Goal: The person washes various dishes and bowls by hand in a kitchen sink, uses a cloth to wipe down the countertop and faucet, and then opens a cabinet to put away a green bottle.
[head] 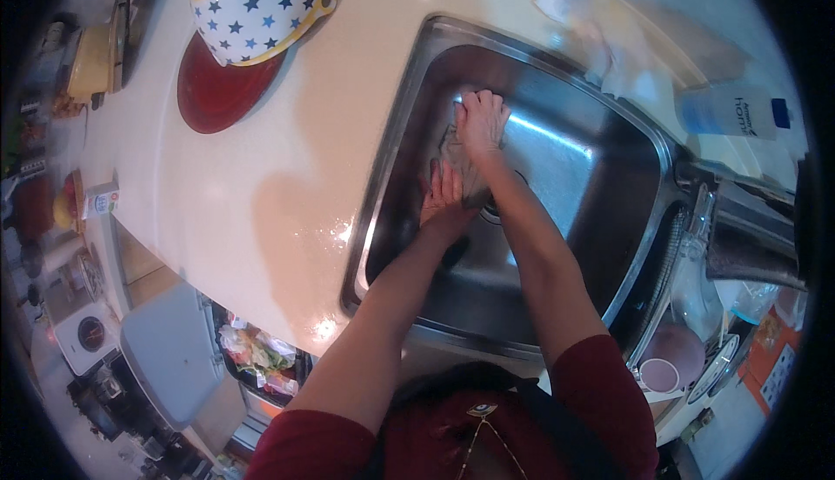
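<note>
Both my hands are down inside a stainless steel sink (590,147), over its near-left part. A wet-looking grey-beige cloth (451,146) stretches between them, bunched and creased. My right hand (484,121) is farther in, fingers curled around the cloth's upper end. Closer to me, my left hand (443,196) lies on the cloth's lower part with its fingers extended along it; its thumb is hidden. The drain (490,212) shows partly beside the cloth, behind my right forearm.
A star-patterned bowl (261,10) leans over a red plate (225,92) on the left counter (313,121). Right of the sink are a bottle (730,111), a faucet (701,209) and a pinkish mug (672,356). Lower left, an open bin (173,349) holds scraps.
</note>
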`<act>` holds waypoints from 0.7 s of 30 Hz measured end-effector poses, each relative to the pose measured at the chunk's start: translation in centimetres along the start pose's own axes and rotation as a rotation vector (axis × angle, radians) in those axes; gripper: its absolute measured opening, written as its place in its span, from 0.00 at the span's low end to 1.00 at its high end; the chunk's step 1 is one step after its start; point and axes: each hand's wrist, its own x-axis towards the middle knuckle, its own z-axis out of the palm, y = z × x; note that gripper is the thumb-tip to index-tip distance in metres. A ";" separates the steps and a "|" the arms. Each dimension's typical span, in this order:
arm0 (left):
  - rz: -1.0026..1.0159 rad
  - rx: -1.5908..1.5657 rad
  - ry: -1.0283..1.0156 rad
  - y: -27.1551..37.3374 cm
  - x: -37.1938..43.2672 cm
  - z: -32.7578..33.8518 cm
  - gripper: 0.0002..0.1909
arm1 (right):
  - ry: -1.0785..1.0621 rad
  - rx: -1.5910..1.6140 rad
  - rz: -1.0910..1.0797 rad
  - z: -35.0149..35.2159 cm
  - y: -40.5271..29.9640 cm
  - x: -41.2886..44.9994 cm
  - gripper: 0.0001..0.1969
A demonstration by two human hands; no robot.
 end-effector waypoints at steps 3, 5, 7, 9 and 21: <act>0.012 0.101 0.040 -1.4 -0.5 1.4 0.41 | 0.167 0.165 -0.043 -1.1 -1.8 -3.5 0.10; 0.019 0.158 0.098 -2.5 -0.5 1.0 0.42 | 0.087 0.323 -0.001 0.6 -2.5 -12.2 0.09; 0.084 0.339 -0.061 -1.3 -0.3 0.2 0.42 | -0.010 0.373 0.009 1.2 -0.7 -14.8 0.09; 0.079 0.191 -0.051 -0.4 -0.5 -0.5 0.42 | 0.045 -0.001 -0.197 2.6 1.0 -11.3 0.08; 0.068 0.144 0.105 -4.0 -0.6 1.2 0.41 | -0.763 0.062 0.068 -1.8 -3.7 -11.2 0.15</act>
